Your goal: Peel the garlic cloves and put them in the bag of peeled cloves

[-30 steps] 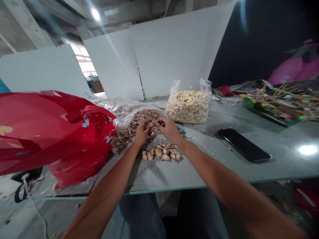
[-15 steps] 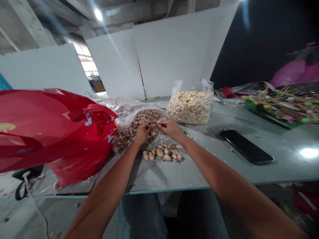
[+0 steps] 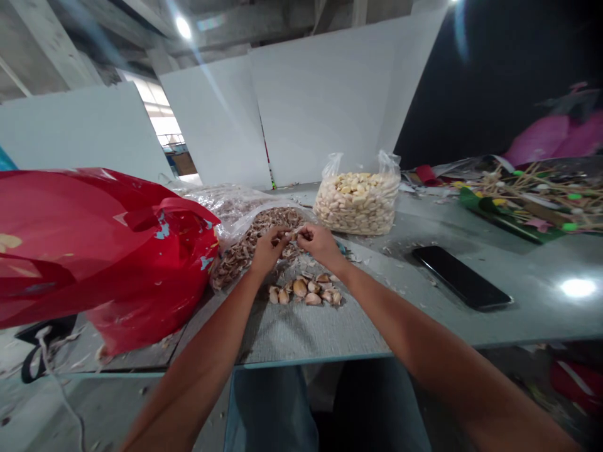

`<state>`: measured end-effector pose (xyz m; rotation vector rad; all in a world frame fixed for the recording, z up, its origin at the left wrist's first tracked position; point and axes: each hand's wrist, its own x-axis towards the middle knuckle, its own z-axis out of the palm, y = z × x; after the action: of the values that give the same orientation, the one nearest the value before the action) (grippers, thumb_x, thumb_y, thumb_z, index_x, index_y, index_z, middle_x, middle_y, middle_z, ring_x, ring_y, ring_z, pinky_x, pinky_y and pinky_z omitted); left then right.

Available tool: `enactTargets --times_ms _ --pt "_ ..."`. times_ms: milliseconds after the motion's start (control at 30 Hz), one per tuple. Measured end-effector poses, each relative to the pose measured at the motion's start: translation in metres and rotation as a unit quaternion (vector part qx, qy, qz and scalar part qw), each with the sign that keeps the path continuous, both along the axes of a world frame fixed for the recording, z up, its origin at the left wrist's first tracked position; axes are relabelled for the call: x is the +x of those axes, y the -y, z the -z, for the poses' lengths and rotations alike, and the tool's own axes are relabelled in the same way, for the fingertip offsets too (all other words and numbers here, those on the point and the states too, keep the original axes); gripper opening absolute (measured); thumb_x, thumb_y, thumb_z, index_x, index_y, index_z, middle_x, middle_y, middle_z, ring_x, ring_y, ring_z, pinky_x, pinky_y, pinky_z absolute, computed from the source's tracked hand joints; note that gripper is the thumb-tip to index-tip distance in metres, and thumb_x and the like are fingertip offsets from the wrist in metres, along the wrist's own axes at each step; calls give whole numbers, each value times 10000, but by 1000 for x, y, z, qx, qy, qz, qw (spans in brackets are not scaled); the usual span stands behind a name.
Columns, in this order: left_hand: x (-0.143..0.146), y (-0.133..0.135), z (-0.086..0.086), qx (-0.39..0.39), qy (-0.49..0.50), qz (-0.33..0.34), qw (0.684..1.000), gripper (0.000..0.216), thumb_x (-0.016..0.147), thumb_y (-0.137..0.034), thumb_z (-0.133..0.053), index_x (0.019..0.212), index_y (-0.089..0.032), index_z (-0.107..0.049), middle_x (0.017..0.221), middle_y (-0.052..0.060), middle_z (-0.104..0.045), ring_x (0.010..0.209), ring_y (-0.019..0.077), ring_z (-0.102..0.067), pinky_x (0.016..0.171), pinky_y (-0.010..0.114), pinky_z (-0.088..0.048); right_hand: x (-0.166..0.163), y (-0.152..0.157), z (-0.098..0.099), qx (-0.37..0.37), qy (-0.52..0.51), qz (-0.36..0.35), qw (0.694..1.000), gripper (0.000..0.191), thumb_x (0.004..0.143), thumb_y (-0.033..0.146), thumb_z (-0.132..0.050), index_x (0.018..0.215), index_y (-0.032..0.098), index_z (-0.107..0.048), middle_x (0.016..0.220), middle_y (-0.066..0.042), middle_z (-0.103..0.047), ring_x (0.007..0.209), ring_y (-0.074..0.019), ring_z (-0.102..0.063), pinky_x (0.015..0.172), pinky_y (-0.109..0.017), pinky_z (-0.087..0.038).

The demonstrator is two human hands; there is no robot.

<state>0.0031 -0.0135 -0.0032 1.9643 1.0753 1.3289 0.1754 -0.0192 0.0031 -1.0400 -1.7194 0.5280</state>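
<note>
My left hand (image 3: 269,249) and my right hand (image 3: 320,243) meet over the mouth of a clear bag of brown garlic skins (image 3: 240,254). Both are closed, thumbs and fingers pinching a small pale garlic clove (image 3: 291,235) between them; fingertips cover much of it. Just below, on the grey tabletop (image 3: 311,339), lies a loose pile of unpeeled garlic cloves (image 3: 300,287). Beyond my right hand stands a clear plastic bag of peeled garlic cloves (image 3: 357,204), upright and filled high.
A large red plastic bag (image 3: 117,251) bulges over the table's left side. To the right lies a black phone (image 3: 459,276). Farther right are thin sticks and coloured scraps (image 3: 527,194). Bits of skin litter the surface, and white panels (image 3: 330,107) rise behind.
My fingers have shifted slightly around the clove, and more of its pale surface shows. A small blue item has come into sight beside my right wrist. The view has moved slightly.
</note>
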Motion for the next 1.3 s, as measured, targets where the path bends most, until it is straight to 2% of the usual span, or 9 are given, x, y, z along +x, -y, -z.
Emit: enactTargets --times_ms 133,267,433,633,833,967,1033,1167,1300 --pt "-1 1 -1 -1 -34 15 999 426 778 -347 -661 1174 -195 -618 958 50 -644 570 73 -529 521 197 -446 -3 -2 4 -15 -26 -18 999 169 748 278 -538 770 151 -648 618 -7 -620 578 -124 -540 554 -225 -392" --pt "0 3 -1 -28 -21 22 999 417 772 -346 -663 1150 -173 -630 835 24 -618 548 75 -517 508 200 -434 -6 -2 6 -32 -50 -58 997 135 722 291 -561 731 163 -601 597 9 -590 535 -107 -517 513 -213 -396" --pt "3 1 -1 -70 68 64 993 423 798 -390 -630 1143 -147 -604 687 -17 -577 494 75 -497 476 196 -435 -10 0 3 -108 -156 -67 979 128 734 295 -504 765 178 -544 624 14 -591 503 -117 -561 473 -223 -446" --pt "1 -1 0 -81 100 71 989 465 804 -455 -615 1151 -145 -602 837 20 -633 518 87 -545 482 225 -473 -2 -4 0 -130 -173 29 976 139 723 266 -492 783 169 -571 594 17 -570 503 -124 -555 449 -216 -435" --pt "5 0 2 -131 169 80 974 515 788 -501 -625 1171 -158 -592 849 34 -650 576 104 -590 515 228 -497 6 -5 -2 -36 -70 124 989 184 747 292 -500 740 157 -625 634 -14 -623 607 -144 -563 609 -249 -441" --pt "2 -2 1 -146 208 68 965 496 776 -505 -632 1123 -152 -607 889 47 -657 579 99 -590 515 231 -500 19 -5 -8 -7 -24 173 985 241 818 313 -460 750 163 -637 641 -27 -623 615 -154 -559 618 -252 -415" --pt "0 -3 1 -131 181 45 974 477 734 -467 -682 1078 -141 -624 871 39 -655 552 97 -578 492 234 -489 22 -5 -9 -3 9 157 988 278 843 339 -467 711 163 -636 626 -32 -619 614 -156 -561 616 -253 -408" --pt "-2 -3 2 -46 82 -7 996 395 686 -344 -738 1016 -138 -666 793 22 -659 541 84 -542 513 213 -458 14 -3 -5 19 33 81 996 160 776 298 -598 751 157 -668 720 -32 -675 666 -147 -587 646 -243 -417" --pt "-4 -5 6 35 7 -33 999 328 703 -264 -723 1017 -170 -700 911 49 -689 592 84 -542 556 209 -441 -1 -1 0 0 3 -11 1000 212 811 308 -569 854 166 -721 745 -23 -703 669 -145 -603 629 -239 -428"
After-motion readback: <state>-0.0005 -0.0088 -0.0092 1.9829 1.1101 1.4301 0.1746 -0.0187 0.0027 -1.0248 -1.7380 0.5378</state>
